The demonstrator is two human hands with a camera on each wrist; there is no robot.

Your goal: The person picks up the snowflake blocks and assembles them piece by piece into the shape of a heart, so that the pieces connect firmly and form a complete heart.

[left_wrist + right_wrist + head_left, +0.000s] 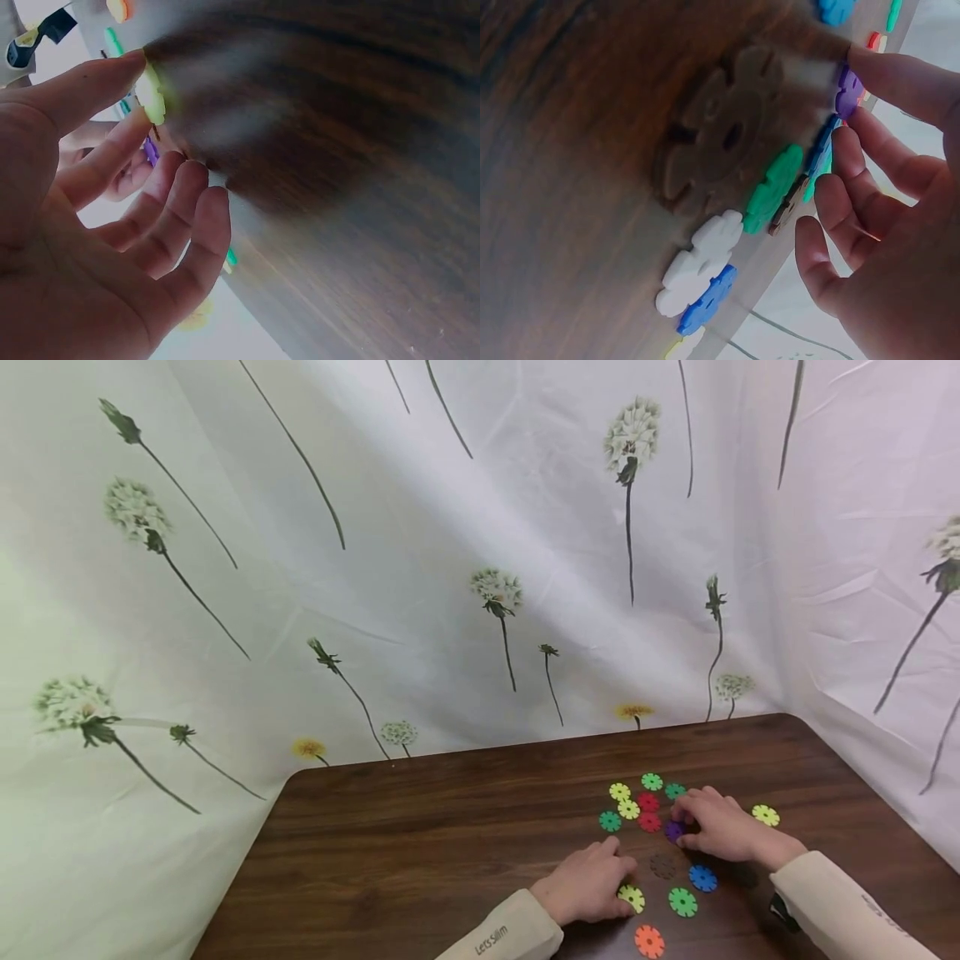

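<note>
With thumb and index finger, my left hand (588,883) pinches a yellow notched disc (634,897), which stands on edge in the left wrist view (152,97). Its other fingers spread loosely over the table. Farther right, my right hand (722,828) has a purple notched disc (672,832) between thumb and index finger, seen too in the right wrist view (848,93). Between the hands lie a dark brown disc (663,866), a blue disc (702,878) and a green disc (683,902). An orange disc (649,942) lies nearest the front.
Beyond the hands, several flat discs lie grouped, among them a red disc (648,822) and a dark green disc (610,821). Another yellow disc (766,815) is right of the right hand. A white disc (700,264) shows beneath that hand. Dandelion-print cloth (450,635) hangs behind the wooden table (420,843).
</note>
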